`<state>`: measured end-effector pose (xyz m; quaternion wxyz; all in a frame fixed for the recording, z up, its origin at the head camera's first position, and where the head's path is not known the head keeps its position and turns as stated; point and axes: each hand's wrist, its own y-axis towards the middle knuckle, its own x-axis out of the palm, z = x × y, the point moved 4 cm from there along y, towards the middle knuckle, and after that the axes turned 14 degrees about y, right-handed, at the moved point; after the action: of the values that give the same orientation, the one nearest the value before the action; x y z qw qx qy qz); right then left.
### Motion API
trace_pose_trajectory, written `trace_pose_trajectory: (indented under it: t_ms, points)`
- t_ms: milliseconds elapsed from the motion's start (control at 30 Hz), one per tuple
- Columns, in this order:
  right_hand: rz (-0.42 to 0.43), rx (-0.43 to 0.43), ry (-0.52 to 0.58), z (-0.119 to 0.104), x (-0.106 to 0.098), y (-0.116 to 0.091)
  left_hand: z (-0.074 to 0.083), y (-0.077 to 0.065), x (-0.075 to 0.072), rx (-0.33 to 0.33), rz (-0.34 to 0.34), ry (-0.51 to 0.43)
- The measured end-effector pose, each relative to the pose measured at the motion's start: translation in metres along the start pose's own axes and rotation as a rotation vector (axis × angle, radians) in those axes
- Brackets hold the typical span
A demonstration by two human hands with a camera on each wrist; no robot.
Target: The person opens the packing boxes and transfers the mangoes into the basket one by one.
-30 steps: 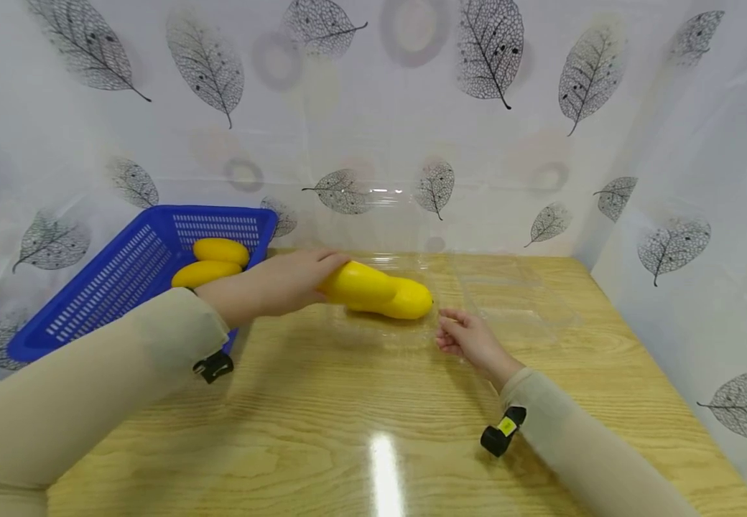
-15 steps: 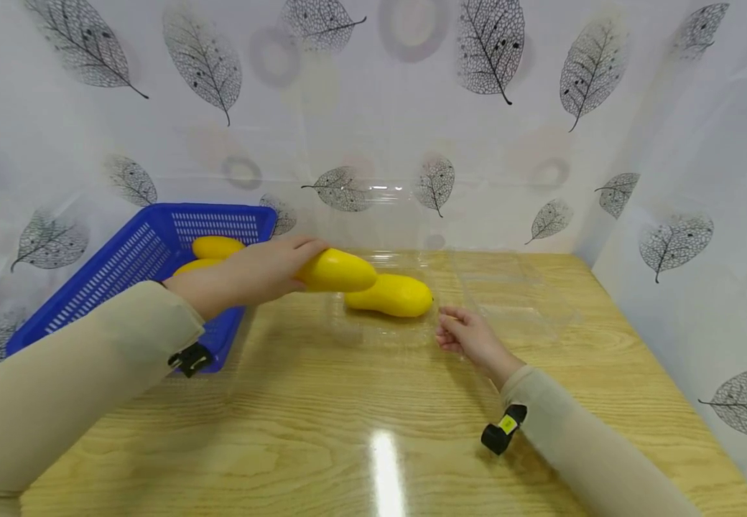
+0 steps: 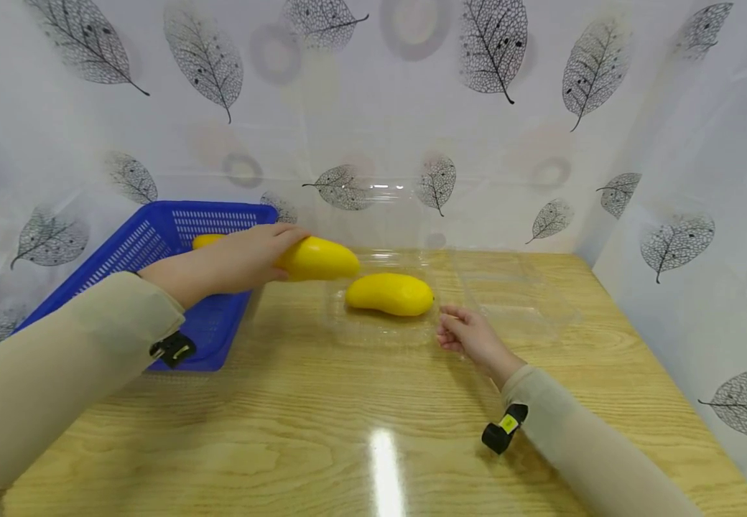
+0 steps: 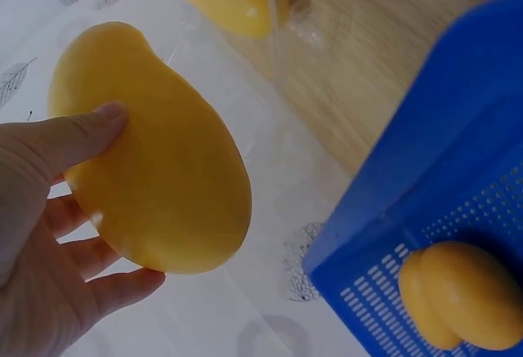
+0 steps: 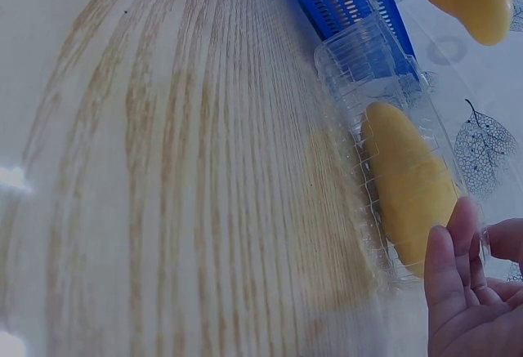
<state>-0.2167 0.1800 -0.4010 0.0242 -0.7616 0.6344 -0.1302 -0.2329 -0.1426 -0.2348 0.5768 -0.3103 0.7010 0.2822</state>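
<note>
My left hand (image 3: 244, 257) grips a yellow mango (image 3: 320, 258) above the table, between the blue basket and a clear plastic box (image 3: 380, 336). In the left wrist view, the thumb lies over this mango (image 4: 163, 161) and the fingers reach round its far side. A second mango (image 3: 389, 294) lies in the clear box, whose lid stands raised at the back. My right hand (image 3: 470, 337) pinches the box's right edge between thumb and fingers, as the right wrist view shows beside the mango (image 5: 404, 181).
At left, the blue basket (image 3: 225, 337) holds more mangoes (image 4: 474, 296), partly behind the left arm in the head view. Another clear plastic container (image 3: 516, 294) lies on the wooden table (image 3: 322, 431) at right. A leaf-patterned sheet (image 3: 360, 108) hangs behind.
My left hand has moved left and slightly up with its mango, away from the mango in the box and toward the basket. The right hand has stayed at the box's edge.
</note>
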Motion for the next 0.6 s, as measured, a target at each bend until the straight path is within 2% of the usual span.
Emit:
trace_pose_trajectory:
  t_ms: [600]
  points:
    - [-0.001,0.005,0.003,0.0,0.0,0.0,-0.021,-0.016,-0.002,-0.034,-0.019,-0.031]
